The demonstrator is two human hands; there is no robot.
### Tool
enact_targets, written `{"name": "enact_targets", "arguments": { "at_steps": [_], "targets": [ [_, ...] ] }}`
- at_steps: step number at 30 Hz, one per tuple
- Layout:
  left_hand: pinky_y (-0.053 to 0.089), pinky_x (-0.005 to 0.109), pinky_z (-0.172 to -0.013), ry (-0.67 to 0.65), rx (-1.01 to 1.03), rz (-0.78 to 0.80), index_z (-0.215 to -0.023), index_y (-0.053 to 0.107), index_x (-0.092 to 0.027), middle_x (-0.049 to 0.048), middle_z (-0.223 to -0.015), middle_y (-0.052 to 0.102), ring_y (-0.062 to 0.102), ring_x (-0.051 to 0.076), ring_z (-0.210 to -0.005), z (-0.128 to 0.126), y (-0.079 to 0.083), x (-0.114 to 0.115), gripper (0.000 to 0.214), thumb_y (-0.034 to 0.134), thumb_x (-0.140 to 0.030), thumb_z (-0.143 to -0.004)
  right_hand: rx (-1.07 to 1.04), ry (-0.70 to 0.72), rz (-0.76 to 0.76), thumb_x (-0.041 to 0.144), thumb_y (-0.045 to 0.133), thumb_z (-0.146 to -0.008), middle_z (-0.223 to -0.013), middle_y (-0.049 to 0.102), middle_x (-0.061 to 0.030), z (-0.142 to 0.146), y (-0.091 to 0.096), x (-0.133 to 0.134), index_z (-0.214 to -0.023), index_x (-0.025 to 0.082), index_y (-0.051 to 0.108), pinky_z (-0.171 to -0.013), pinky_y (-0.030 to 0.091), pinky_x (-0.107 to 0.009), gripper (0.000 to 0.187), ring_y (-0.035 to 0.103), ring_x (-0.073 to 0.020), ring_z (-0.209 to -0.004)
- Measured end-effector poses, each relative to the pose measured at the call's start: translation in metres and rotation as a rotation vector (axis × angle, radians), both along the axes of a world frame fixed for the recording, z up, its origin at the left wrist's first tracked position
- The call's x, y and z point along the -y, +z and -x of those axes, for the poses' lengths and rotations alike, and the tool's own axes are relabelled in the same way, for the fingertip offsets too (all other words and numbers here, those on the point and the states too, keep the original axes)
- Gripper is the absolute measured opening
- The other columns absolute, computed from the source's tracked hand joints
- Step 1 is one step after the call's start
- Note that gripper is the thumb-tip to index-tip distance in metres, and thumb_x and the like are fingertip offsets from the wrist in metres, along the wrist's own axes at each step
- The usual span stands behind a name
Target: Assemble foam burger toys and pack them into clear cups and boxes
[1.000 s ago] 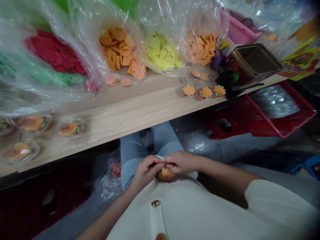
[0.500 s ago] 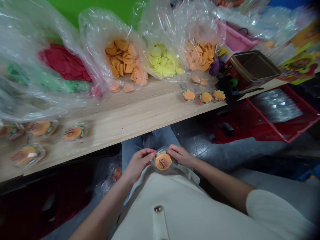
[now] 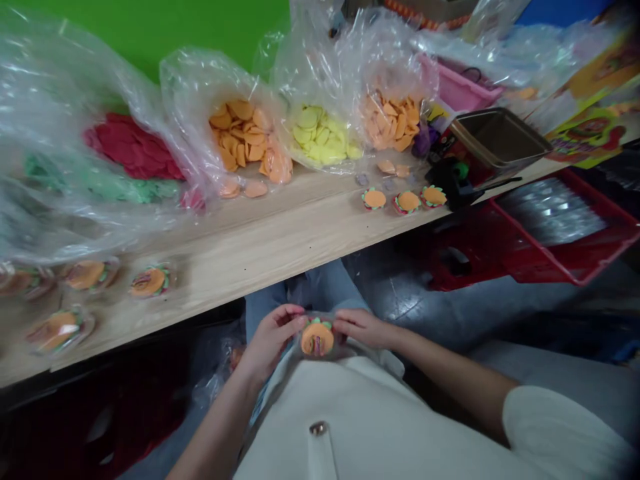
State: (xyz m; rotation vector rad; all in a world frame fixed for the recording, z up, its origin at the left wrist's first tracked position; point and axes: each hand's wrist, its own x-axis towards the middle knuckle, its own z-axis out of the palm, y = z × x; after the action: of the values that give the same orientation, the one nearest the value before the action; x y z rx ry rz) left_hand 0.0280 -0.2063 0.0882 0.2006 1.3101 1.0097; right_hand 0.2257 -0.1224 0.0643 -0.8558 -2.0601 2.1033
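Note:
Over my lap, in front of the white apron, I hold a burger-shaped candy in a clear plastic pack point(image 3: 317, 338). Its orange bun top carries a printed picture, and green frills show at its upper edge. My left hand point(image 3: 277, 335) pinches the pack's left side between thumb and fingers. On the opposite side, my right hand point(image 3: 363, 327) grips the edge with its fingers pressed together. On the bench's left lie several packed burgers point(image 3: 150, 281), also in clear plastic. Three unwrapped burgers point(image 3: 407, 201) stand toward the right, close to the front edge.
Along the back of the wooden bench point(image 3: 280, 233) stand open plastic bags with red pieces point(image 3: 133, 147), orange pieces point(image 3: 243, 133) and yellow pieces point(image 3: 325, 133). A brown square tin point(image 3: 500, 137) and a pink basket point(image 3: 463, 87) are at right. Below is a red crate point(image 3: 565, 267).
The view has tilted slightly, so the bench sits lower in the picture. Both hands still hold the packed burger, which has shifted a little left and down in view.

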Motion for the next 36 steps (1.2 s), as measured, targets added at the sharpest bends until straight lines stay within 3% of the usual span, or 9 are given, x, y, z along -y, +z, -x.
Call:
{"name": "enact_targets", "arguments": {
  "at_steps": [8,12,19,25,28,30,32,34,36],
  "targets": [
    [0.045,0.024,-0.067,-0.207,-0.002,-0.049,-0.081,0.065,-0.016,0.0024,-0.078,0.065,0.057,0.012,-0.069,-0.004,0.001,0.018,0.025,0.075,-0.024,-0.06,0.026,0.373,-0.411,0.024,0.049,-0.08,-0.069,0.043,0.0034,0.019,0.03,-0.015,-0.073,0.018,0.043,-0.055,0.03,-0.02,0.012,0.038,-0.0087,-0.062],
    [0.046,0.027,-0.069,-0.212,-0.163,-0.107,-0.079,0.066,-0.017,0.0032,-0.079,0.066,0.058,0.014,-0.072,-0.014,0.004,0.022,0.02,0.07,-0.03,-0.064,0.022,0.564,-0.475,0.017,0.048,-0.074,-0.067,0.043,0.0038,0.025,0.038,-0.014,-0.067,0.018,0.041,-0.054,0.027,-0.021,0.01,0.036,-0.0084,-0.06],
    [0.044,0.027,-0.075,-0.347,-0.352,-0.266,-0.077,0.067,-0.018,0.0037,-0.08,0.066,0.058,0.016,-0.078,-0.017,-0.001,0.026,0.016,0.064,-0.032,-0.071,-0.028,0.437,-0.42,0.015,0.046,-0.071,-0.062,0.04,0.004,0.013,0.019,0.002,-0.062,0.018,0.038,-0.054,0.026,-0.021,0.013,0.034,-0.0085,-0.059],
    [0.046,0.033,-0.082,-0.148,0.181,-0.151,-0.111,0.055,-0.022,0.0077,-0.109,0.062,0.06,0.021,-0.094,-0.02,-0.009,-0.003,0.045,0.065,-0.039,-0.071,-0.03,-0.118,-0.099,0.038,0.034,-0.087,-0.057,0.036,0.0055,0.022,0.002,-0.018,-0.066,0.019,0.036,-0.049,0.029,-0.02,0.029,0.036,-0.0081,-0.052],
    [0.049,0.033,-0.08,-0.055,0.225,-0.118,-0.114,0.05,-0.024,0.0074,-0.108,0.063,0.063,0.019,-0.09,-0.03,-0.005,-0.035,0.048,0.068,-0.034,-0.07,0.009,-0.268,-0.143,0.043,0.037,-0.086,-0.059,0.043,0.0041,0.005,-0.002,-0.051,-0.07,0.018,0.042,-0.052,0.035,-0.021,0.03,0.042,-0.0101,-0.055],
    [0.051,0.032,-0.076,0.007,0.158,-0.133,-0.118,0.047,-0.027,0.0059,-0.112,0.061,0.064,0.018,-0.088,-0.034,0.002,-0.06,0.05,0.066,-0.034,-0.072,0.096,-0.46,-0.325,0.041,0.043,-0.084,-0.069,0.051,0.0005,-0.028,0.0,-0.092,-0.077,0.018,0.049,-0.06,0.039,-0.024,0.024,0.047,-0.0125,-0.065],
    [0.052,0.033,-0.076,0.024,0.121,-0.166,-0.121,0.044,-0.03,0.005,-0.12,0.058,0.063,0.02,-0.093,-0.032,0.008,-0.082,0.053,0.065,-0.036,-0.073,0.242,-0.897,-0.518,0.036,0.043,-0.082,-0.087,0.054,-0.0043,-0.076,0.008,-0.145,-0.088,0.018,0.051,-0.069,0.041,-0.026,0.021,0.049,-0.0151,-0.077],
    [0.051,0.035,-0.084,0.013,0.112,-0.199,-0.12,0.047,-0.03,0.0047,-0.125,0.055,0.059,0.022,-0.103,-0.025,0.011,-0.102,0.051,0.063,-0.04,-0.074,0.4,-1.312,-0.562,0.032,0.038,-0.083,-0.102,0.052,-0.0092,-0.127,0.022,-0.198,-0.099,0.017,0.049,-0.076,0.041,-0.028,0.025,0.048,-0.0177,-0.091],
    [0.047,0.035,-0.092,0.04,0.087,-0.225,-0.114,0.053,-0.026,0.0039,-0.125,0.055,0.053,0.023,-0.112,-0.016,0.009,-0.121,0.046,0.062,-0.044,-0.073,0.457,-1.47,-0.529,0.029,0.037,-0.083,-0.106,0.052,-0.0124,-0.169,0.037,-0.242,-0.1,0.014,0.049,-0.08,0.04,-0.03,0.026,0.047,-0.0199,-0.097]
  ]
}}
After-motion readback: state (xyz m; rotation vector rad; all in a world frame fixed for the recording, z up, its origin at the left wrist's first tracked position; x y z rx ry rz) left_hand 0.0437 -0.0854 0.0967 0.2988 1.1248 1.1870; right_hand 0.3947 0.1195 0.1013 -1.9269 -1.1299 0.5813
